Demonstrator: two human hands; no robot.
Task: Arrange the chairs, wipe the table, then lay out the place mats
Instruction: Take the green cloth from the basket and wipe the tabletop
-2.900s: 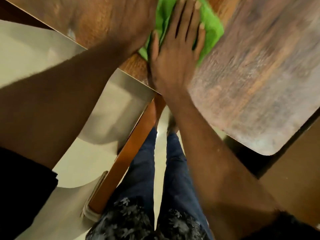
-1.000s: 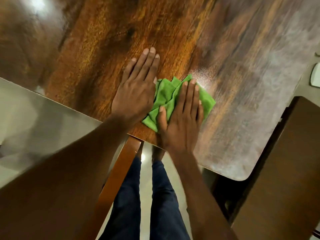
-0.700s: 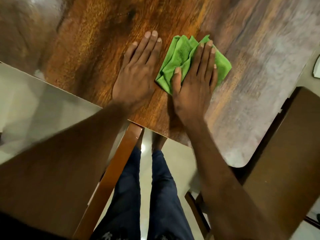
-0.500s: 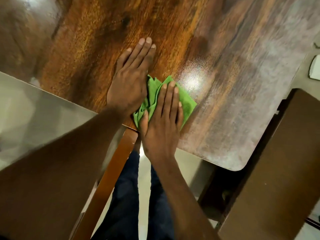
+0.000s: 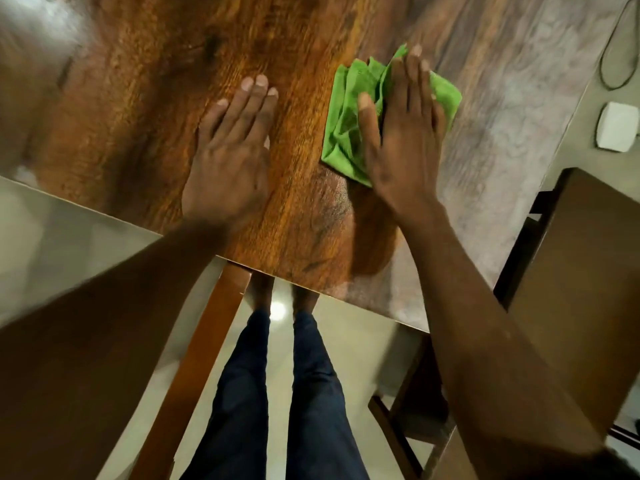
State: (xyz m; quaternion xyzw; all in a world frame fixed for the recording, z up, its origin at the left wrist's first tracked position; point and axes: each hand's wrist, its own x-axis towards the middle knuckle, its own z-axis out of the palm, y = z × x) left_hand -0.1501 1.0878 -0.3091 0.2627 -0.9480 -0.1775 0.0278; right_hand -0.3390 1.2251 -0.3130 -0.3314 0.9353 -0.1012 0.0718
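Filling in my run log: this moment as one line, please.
step: wiping | right hand flat on cloth | left hand flat on table | mats: none seen

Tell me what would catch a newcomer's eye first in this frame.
The bright green cloth stands out at once against the brown wooden table, pressed flat under the right hand right of centre. Just left of it, the left hand rests flat on the bare wood with fingers straight. Below the table edge, the person's legs in dark jeans fill the lower middle.
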